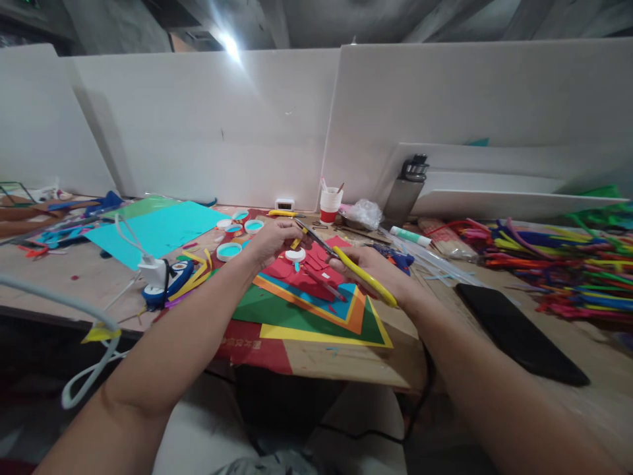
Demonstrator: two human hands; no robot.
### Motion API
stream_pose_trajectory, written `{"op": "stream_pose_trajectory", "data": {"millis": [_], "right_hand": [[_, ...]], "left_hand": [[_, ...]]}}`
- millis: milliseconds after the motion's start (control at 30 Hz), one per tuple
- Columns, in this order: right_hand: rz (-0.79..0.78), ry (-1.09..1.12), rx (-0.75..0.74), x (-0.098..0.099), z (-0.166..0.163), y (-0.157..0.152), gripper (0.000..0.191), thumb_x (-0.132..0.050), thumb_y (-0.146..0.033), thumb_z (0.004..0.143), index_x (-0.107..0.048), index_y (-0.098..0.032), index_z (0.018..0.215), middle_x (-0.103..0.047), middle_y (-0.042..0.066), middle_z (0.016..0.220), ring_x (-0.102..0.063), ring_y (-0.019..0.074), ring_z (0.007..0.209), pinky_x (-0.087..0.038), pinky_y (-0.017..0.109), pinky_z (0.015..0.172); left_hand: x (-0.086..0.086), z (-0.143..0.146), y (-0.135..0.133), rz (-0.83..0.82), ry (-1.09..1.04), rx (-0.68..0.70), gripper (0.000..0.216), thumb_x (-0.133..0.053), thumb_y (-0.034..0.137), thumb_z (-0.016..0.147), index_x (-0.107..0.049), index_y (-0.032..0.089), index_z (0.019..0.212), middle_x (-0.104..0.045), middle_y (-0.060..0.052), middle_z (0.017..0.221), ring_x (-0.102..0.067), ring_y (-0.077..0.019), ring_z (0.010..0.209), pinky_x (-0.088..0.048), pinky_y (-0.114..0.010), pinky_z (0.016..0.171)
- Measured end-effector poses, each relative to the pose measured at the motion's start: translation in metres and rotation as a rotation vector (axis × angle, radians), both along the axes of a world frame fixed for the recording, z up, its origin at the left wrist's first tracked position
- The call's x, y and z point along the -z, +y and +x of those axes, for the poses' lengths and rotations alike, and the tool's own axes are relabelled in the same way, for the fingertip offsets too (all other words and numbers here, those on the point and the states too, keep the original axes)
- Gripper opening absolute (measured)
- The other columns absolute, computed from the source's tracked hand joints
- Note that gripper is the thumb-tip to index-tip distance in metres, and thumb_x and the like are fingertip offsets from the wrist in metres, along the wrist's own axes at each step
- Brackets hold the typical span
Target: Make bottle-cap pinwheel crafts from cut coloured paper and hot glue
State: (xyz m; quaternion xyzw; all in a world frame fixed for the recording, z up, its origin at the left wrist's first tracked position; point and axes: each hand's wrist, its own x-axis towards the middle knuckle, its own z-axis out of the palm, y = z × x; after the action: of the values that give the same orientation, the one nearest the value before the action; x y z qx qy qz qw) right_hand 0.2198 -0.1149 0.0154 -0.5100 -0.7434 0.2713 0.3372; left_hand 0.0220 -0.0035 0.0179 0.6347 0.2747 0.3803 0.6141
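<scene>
The right hand [380,265] wraps around a yellow-handled tool [368,278]; the left hand [271,243] pinches a small yellow piece [295,243]. Just off centre toward four o'clock, the tool's slim dark metal nose [319,241] points to ten, near the piece. Pale characters [242,344] at seven are too blurred to read.

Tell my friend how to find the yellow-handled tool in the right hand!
Start with the big pile of coloured paper in the middle. At its right side is the right hand, gripping the yellow-handled tool, whose thin dark end points toward the left hand. Another yellow thing lies farther back by the small white box, but this one is held up in a hand.
</scene>
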Motion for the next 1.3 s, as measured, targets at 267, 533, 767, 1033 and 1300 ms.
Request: {"op": "stream_pose_trajectory", "data": {"millis": [267,533,767,1033,1300], "right_hand": [[-0.070,0.121,-0.047,0.001,-0.003,-0.002,0.046,-0.054,-0.063,0.078,-0.053,-0.018,0.069,-0.036,-0.004,0.058,-0.028,0.0073,0.049,-0.022,0.021,0.044],[-0.059,0.097,-0.017,0.001,-0.003,-0.001,0.046,-0.056,-0.063,0.077,-0.058,-0.018,0.069,-0.038,-0.004,0.057,-0.030,0.0074,0.049,-0.024,0.022,0.045],[-0.120,0.114,0.164,0.010,0.005,0.005,0.048,-0.058,-0.065,0.074,-0.063,-0.018,0.081,-0.046,-0.004,0.051,-0.035,0.0077,0.038,-0.027,0.022,0.038],[-0.079,-0.656,0.493,0.018,0.028,0.022,0.037,-0.054,-0.046,0.081,-0.072,-0.015,0.089,-0.071,0.015,0.083,-0.066,0.0249,0.075,-0.044,0.029,0.062],[-0.103,-0.860,0.417,0.021,0.023,0.014,0.030,-0.061,-0.033,0.075,-0.070,-0.013,0.096,-0.071,0.018,0.095,-0.066,0.0308,0.089,-0.046,0.033,0.071]], "left_hand": [[-0.005,-0.001,-0.002,0.015,0.029,0.000,0.007,-0.060,0.012,0.064,-0.066,0.010,0.063,-0.069,-0.009,0.067,-0.060,-0.0123,0.061,-0.041,-0.024,0.058],[-0.006,-0.003,-0.002,0.005,0.014,0.017,0.006,-0.062,0.013,0.064,-0.067,0.010,0.062,-0.068,-0.009,0.067,-0.061,-0.0133,0.063,-0.044,-0.026,0.061],[-0.004,-0.007,0.002,-0.032,0.005,0.010,0.011,-0.068,0.020,0.065,-0.068,0.010,0.065,-0.069,-0.010,0.072,-0.063,-0.0151,0.069,-0.045,-0.025,0.062],[0.000,-0.004,0.006,-0.045,-0.012,-0.118,0.015,-0.076,0.025,0.063,-0.070,0.012,0.066,-0.053,0.001,0.057,-0.042,-0.0050,0.052,-0.030,-0.018,0.046],[0.022,0.009,0.005,-0.144,-0.097,-0.106,0.023,-0.080,0.030,0.060,-0.069,0.013,0.070,-0.043,0.004,0.051,-0.037,-0.0038,0.046,-0.027,-0.017,0.042]]}}
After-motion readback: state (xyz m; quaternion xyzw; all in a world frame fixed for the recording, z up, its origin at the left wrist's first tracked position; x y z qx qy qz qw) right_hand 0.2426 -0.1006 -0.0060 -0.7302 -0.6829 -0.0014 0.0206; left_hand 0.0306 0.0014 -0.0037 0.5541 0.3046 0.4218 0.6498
